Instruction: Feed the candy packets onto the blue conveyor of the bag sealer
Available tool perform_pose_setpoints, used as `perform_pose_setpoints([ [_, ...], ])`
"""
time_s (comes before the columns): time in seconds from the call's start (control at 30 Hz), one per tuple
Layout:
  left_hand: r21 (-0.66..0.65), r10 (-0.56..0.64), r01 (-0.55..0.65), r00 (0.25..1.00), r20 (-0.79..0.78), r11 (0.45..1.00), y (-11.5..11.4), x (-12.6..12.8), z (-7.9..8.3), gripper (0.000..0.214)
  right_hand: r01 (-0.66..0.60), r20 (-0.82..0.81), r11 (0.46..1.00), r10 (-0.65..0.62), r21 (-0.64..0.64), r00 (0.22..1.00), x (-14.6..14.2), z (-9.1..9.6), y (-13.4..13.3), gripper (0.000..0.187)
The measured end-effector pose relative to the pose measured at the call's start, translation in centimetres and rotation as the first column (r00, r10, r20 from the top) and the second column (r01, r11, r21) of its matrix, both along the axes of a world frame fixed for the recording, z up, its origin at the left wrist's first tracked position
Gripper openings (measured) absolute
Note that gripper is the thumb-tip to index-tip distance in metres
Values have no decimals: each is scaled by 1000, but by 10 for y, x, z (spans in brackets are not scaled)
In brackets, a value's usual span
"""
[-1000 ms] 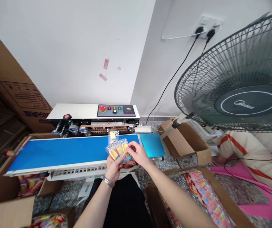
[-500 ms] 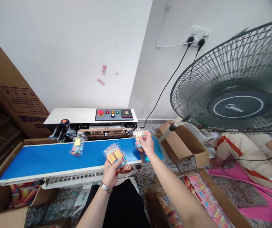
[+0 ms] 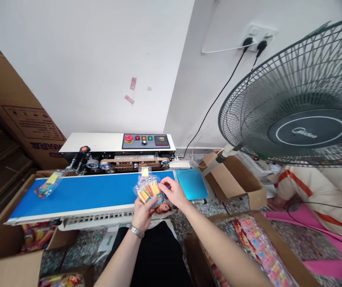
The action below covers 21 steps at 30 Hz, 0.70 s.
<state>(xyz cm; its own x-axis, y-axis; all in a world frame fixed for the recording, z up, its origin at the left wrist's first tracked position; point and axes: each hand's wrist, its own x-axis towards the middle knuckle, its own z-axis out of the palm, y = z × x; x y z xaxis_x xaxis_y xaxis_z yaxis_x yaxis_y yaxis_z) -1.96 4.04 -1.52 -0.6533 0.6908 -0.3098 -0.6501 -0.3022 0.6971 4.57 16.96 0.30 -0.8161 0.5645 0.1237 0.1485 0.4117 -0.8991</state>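
Note:
My left hand point(image 3: 142, 214), with a metal watch on its wrist, is closed around several fanned clear plastic packets point(image 3: 150, 192) with yellow and pink pieces and a cartoon print. At their right edge my right hand point(image 3: 174, 193) is pinched on the top of a packet, thumb against fingertips. Just behind the bunch, another packet point(image 3: 145, 172) stands at the band of the sealing machine point(image 3: 99, 140), its lower part hidden. On the left end of the blue conveyor belt point(image 3: 90, 192) lies a separate packet point(image 3: 49, 184), tilted toward the edge.
A large fan point(image 3: 305, 127) stands close on the right. An open cardboard box point(image 3: 233, 179) is behind the light-blue plate point(image 3: 191, 184); another box holds pink packets point(image 3: 258, 249). Below the belt's left end sits a box of packets point(image 3: 38, 235). A person's leg point(image 3: 296, 181) shows at right.
My right hand has left a packet at the sealer and come back left to the bunch in my left hand. Packets on the belt have travelled left. The view has shifted slightly.

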Motion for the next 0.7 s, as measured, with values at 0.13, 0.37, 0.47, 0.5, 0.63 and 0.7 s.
perform_pose_setpoints([
  [0.13, -31, 32, -32, 999, 3, 999, -1, 0, -2, 41, 286, -38, 958, -285, 19, 958, 8, -10, 18, 24],
  [0.37, -93, 23, -22, 1000, 16, 995, 0, -1, -1, 39, 508, 282, 766, -626, 394, 727, 10, -21, 85, 22],
  [0.47, -88, 16, -16, 1000, -8, 996, 1, 1, 2, 42, 475, 332, 770, -621, 425, 710, -5, -23, 88, 20],
  [0.5, -89, 19, -21, 1000, -21, 996, 1, 1, 3, 43, 465, 334, 779, -610, 421, 719, -11, -22, 85, 20],
  [0.63, -100, 47, -53, 997, -67, 994, 1, 1, 2, 44, 405, 290, 818, -537, 408, 792, -22, -14, 66, 19],
  [0.7, -91, 37, -43, 997, -66, 995, 1, 1, 1, 45, 334, 211, 889, -408, 312, 888, -17, -8, 50, 22],
])
